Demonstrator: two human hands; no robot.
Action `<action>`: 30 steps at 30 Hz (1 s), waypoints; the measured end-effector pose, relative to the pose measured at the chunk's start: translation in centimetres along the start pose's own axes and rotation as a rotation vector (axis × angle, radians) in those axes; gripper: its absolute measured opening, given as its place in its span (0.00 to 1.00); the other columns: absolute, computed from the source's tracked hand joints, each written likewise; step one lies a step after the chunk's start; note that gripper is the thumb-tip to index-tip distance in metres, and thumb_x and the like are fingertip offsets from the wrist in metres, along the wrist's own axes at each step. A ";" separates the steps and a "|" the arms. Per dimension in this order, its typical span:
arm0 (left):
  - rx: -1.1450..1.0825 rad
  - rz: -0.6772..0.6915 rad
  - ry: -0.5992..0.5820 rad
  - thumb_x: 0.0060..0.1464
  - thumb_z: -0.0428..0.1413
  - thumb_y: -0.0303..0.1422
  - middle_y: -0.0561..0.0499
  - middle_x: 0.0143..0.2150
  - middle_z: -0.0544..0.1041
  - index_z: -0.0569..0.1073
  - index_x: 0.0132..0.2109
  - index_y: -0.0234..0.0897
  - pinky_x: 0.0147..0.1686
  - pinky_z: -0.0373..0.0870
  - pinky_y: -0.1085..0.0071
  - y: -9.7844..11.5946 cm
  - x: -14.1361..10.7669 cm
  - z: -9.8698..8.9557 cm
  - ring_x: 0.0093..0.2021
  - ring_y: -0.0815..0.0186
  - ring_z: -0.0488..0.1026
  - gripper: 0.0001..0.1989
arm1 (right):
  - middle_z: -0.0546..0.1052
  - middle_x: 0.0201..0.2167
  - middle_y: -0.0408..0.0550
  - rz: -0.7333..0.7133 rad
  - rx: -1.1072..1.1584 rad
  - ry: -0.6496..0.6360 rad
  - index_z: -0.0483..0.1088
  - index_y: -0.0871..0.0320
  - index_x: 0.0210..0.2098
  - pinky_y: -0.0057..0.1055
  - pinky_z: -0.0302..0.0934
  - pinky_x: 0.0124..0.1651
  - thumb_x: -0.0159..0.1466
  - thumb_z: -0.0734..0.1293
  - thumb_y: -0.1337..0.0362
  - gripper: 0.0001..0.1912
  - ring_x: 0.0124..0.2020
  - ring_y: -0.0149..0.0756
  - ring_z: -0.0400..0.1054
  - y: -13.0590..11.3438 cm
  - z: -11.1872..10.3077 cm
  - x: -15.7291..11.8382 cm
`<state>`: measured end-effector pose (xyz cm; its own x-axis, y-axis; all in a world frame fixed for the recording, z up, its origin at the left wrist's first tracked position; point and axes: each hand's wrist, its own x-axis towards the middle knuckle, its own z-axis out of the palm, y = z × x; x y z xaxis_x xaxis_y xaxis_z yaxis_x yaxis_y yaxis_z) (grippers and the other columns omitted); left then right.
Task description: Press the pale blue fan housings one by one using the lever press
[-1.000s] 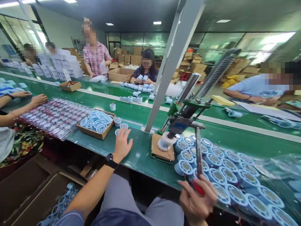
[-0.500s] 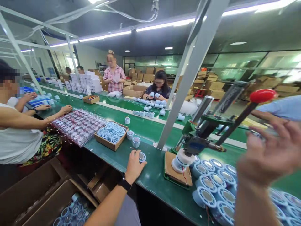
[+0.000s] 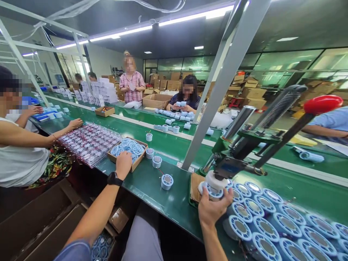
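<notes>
My left hand (image 3: 124, 164) reaches into a cardboard tray (image 3: 135, 166) of light blue rings (image 3: 129, 148); its fingers are bent down, and whatever they hold is hidden. With thumb and fingers around it, my right hand (image 3: 213, 207) grips a round blue unit (image 3: 213, 191) under the white head of a hand press (image 3: 230, 163). The press has a red-knobbed lever (image 3: 323, 104). Between tray and press, a blue unit with a grey centre (image 3: 166, 181) stands on the green bench, with smaller-looking blue units (image 3: 157, 161) behind it.
Many blue units (image 3: 263, 227) crowd the bench right of the press. A slanted metal post (image 3: 214, 90) rises behind it. A sheet of white-and-red parts (image 3: 91, 142) lies left, by a person's arm. Open boxes with blue parts (image 3: 102, 248) stand below. Other people sit or stand around.
My left hand has left the blue unit on the bench and moved left to the ring tray. My right hand has come down from near the lever to the unit in the press.
</notes>
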<state>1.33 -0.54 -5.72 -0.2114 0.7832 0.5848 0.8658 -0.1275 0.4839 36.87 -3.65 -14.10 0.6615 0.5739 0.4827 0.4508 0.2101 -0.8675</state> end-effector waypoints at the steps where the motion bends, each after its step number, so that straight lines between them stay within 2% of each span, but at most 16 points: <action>1: -0.007 0.014 -0.006 0.61 0.51 0.36 0.43 0.33 0.71 0.75 0.34 0.39 0.51 0.64 0.51 0.1 -0.2 -0.1 0.46 0.50 0.70 0.11 | 0.65 0.57 0.69 -0.081 -0.034 0.015 0.52 0.66 0.66 0.54 0.59 0.60 0.61 0.66 0.45 0.44 0.60 0.57 0.62 -0.1 0.0 -0.6; 3: -0.020 0.050 -0.033 0.61 0.49 0.36 0.42 0.35 0.73 0.76 0.38 0.40 0.49 0.66 0.53 0.8 -1.2 0.0 0.45 0.51 0.71 0.11 | 0.69 0.51 0.66 -0.220 -0.071 -0.017 0.57 0.66 0.63 0.55 0.57 0.61 0.67 0.61 0.52 0.32 0.58 0.54 0.63 -0.2 0.0 -1.7; 5: -0.040 0.098 -0.093 0.61 0.49 0.34 0.43 0.38 0.74 0.77 0.40 0.42 0.48 0.68 0.54 1.9 -2.8 0.6 0.44 0.53 0.71 0.11 | 0.71 0.48 0.63 -0.290 -0.074 -0.091 0.58 0.64 0.60 0.56 0.58 0.60 0.69 0.59 0.56 0.25 0.56 0.51 0.65 0.0 0.1 -2.3; 9: -0.089 0.169 -0.228 0.58 0.49 0.28 0.45 0.41 0.76 0.78 0.39 0.42 0.48 0.72 0.57 3.5 -7.7 3.2 0.45 0.56 0.73 0.12 | 0.68 0.52 0.62 -0.357 -0.094 -0.246 0.59 0.61 0.59 0.57 0.57 0.61 0.67 0.59 0.60 0.22 0.58 0.49 0.62 0.3 0.4 -3.2; 11: -0.082 0.170 -0.266 0.55 0.49 0.25 0.45 0.45 0.76 0.79 0.39 0.40 0.49 0.73 0.57 3.6 -9.8 4.8 0.47 0.56 0.72 0.14 | 0.67 0.54 0.59 -0.393 -0.098 -0.410 0.60 0.59 0.59 0.53 0.58 0.62 0.66 0.58 0.63 0.21 0.59 0.46 0.61 0.0 1.1 -3.8; 13: -0.047 0.159 -0.299 0.53 0.49 0.22 0.44 0.49 0.76 0.79 0.42 0.39 0.52 0.71 0.54 3.6 -11.0 5.8 0.51 0.55 0.71 0.16 | 0.63 0.59 0.57 -0.405 -0.112 -0.585 0.60 0.57 0.61 0.49 0.58 0.64 0.63 0.58 0.68 0.26 0.62 0.44 0.58 -0.4 2.5 -3.9; 16: 0.033 0.139 -0.358 0.52 0.51 0.21 0.42 0.53 0.75 0.78 0.47 0.39 0.53 0.70 0.52 3.8 -11.4 6.3 0.54 0.52 0.69 0.19 | 0.56 0.64 0.60 -0.356 -0.170 -0.768 0.58 0.59 0.65 0.50 0.53 0.67 0.58 0.61 0.72 0.34 0.66 0.49 0.53 -1.1 5.9 -2.9; 18: 0.079 0.143 -0.406 0.51 0.53 0.22 0.42 0.55 0.74 0.78 0.49 0.39 0.53 0.69 0.52 4.0 -11.2 6.0 0.56 0.50 0.68 0.19 | 0.58 0.62 0.61 -0.313 -0.212 -0.860 0.58 0.58 0.65 0.51 0.54 0.65 0.58 0.65 0.70 0.35 0.64 0.52 0.56 -1.5 8.5 -1.8; 22: 0.089 0.169 -0.473 0.50 0.57 0.27 0.42 0.58 0.72 0.76 0.53 0.39 0.55 0.67 0.50 4.2 -11.1 5.3 0.59 0.48 0.65 0.21 | 0.65 0.57 0.58 -0.291 -0.244 -1.007 0.56 0.56 0.67 0.42 0.58 0.61 0.59 0.71 0.64 0.38 0.58 0.46 0.62 -2.6 12.4 -0.3; 26: 0.054 0.163 -0.506 0.50 0.60 0.31 0.41 0.60 0.70 0.73 0.56 0.39 0.57 0.65 0.48 4.2 -11.2 5.0 0.61 0.48 0.64 0.24 | 0.68 0.51 0.55 -0.292 -0.283 -1.102 0.53 0.59 0.69 0.35 0.60 0.58 0.62 0.69 0.63 0.38 0.52 0.39 0.65 -3.9 13.9 0.0; 30: -0.017 0.146 -0.534 0.50 0.61 0.31 0.43 0.61 0.69 0.70 0.60 0.40 0.59 0.63 0.49 3.7 -11.5 4.4 0.62 0.50 0.63 0.28 | 0.66 0.52 0.54 -0.312 -0.380 -1.180 0.52 0.55 0.69 0.29 0.59 0.57 0.65 0.65 0.67 0.35 0.51 0.35 0.65 -4.9 13.3 1.3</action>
<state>8.94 -7.27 -13.53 0.1730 0.9559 0.2375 0.8605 -0.2640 0.4358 27.53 6.61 -10.87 -0.3457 0.9339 0.0913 0.7614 0.3360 -0.5544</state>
